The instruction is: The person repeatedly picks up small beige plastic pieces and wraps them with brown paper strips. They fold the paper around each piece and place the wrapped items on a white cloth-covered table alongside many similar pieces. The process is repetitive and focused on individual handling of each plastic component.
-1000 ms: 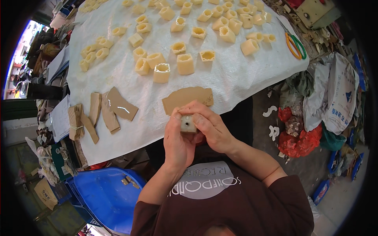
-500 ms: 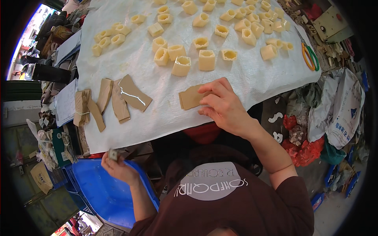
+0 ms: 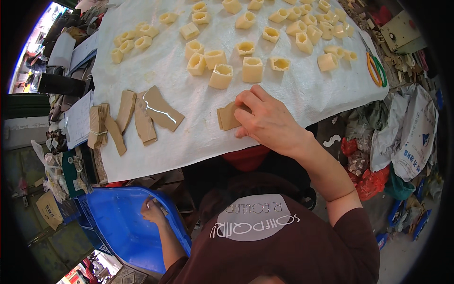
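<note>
Brown cardboard piece point(image 3: 228, 117), right end beneath right-hand grip point(image 3: 267, 117), fingers curled, hold unclear

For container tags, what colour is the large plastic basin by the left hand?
The large plastic basin is blue, best seen in the head view.

Bright light shows through an opening point(image 3: 35, 45) at the top left. A big white sheet point(image 3: 127, 165) covers the worktop point(image 3: 99, 163). On the right, the floor point(image 3: 376, 215) is grey, with bags point(image 3: 414, 135) piled up.
</note>
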Action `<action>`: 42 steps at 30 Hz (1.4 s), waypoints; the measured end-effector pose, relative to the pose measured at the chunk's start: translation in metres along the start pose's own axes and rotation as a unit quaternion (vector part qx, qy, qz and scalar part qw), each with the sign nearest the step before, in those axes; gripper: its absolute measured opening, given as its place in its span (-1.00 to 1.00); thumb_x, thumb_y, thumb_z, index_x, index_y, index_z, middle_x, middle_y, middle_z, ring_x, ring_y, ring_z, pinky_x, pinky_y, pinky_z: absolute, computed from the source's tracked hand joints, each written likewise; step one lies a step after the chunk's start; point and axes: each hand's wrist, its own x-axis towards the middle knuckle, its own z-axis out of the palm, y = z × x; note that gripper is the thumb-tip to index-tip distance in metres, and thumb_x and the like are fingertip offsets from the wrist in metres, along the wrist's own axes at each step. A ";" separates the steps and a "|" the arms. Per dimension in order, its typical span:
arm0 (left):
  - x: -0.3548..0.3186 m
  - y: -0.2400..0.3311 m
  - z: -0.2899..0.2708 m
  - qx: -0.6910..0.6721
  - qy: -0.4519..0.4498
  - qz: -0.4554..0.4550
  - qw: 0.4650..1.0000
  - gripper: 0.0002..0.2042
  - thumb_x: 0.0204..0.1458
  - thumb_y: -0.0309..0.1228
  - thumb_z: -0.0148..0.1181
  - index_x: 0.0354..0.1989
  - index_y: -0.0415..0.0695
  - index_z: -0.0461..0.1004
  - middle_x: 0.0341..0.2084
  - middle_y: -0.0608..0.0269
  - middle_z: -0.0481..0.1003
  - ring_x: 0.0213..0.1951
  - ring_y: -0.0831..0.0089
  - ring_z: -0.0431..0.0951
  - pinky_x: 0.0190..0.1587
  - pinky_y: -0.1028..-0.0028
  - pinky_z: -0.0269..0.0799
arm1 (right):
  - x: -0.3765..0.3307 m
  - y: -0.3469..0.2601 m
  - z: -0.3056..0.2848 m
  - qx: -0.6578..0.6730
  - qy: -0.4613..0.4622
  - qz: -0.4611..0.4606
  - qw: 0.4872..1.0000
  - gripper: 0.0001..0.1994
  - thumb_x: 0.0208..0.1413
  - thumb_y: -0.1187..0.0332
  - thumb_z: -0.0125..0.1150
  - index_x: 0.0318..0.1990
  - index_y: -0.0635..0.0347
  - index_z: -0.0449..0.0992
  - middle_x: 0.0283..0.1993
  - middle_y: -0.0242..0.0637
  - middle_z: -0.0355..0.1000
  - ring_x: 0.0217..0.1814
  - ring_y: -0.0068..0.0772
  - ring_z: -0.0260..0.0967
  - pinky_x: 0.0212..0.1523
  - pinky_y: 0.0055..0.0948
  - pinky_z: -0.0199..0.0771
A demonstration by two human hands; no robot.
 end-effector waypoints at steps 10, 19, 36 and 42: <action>-0.031 0.201 -0.009 -0.277 0.071 0.371 0.883 -0.78 -0.10 -0.66 0.04 -0.22 -0.26 0.36 -0.26 0.12 0.34 -0.18 0.23 0.34 -0.09 0.30 0.24 | 0.000 0.005 0.006 -0.055 0.016 -0.031 0.998 -0.88 -0.31 0.47 0.12 -0.52 0.24 0.35 -0.38 -0.28 0.22 -0.28 -0.34 0.23 -0.37 -0.48 0.41; -0.099 0.307 0.032 -0.119 -0.250 0.574 0.771 -0.63 -0.30 -0.63 0.17 -0.20 -0.18 0.42 -0.22 0.15 0.43 -0.11 0.20 0.36 0.01 0.32 0.17 | 0.007 -0.003 -0.002 -0.054 -0.046 -0.057 0.996 -0.91 -0.26 0.47 0.10 -0.54 0.27 0.36 -0.39 -0.26 0.23 -0.26 -0.33 0.25 -0.36 -0.47 0.41; -0.106 0.305 0.053 -0.120 -0.202 0.567 0.790 -0.70 -0.28 -0.57 0.22 -0.27 -0.12 0.45 -0.27 0.26 0.44 -0.15 0.26 0.35 -0.05 0.35 0.14 | 0.003 0.002 0.001 0.016 0.016 -0.012 1.000 -0.80 -0.28 0.36 0.29 -0.55 0.20 0.37 -0.37 -0.31 0.21 -0.27 -0.31 0.22 -0.39 -0.41 0.37; -0.107 0.305 0.052 -0.163 -0.220 0.524 0.806 -0.69 -0.28 -0.58 0.20 -0.26 -0.14 0.44 -0.29 0.19 0.42 -0.17 0.24 0.36 -0.06 0.35 0.18 | 0.003 0.005 0.002 0.018 -0.016 0.014 1.000 -0.87 -0.24 0.43 0.22 -0.55 0.22 0.37 -0.37 -0.30 0.21 -0.26 -0.29 0.23 -0.40 -0.40 0.37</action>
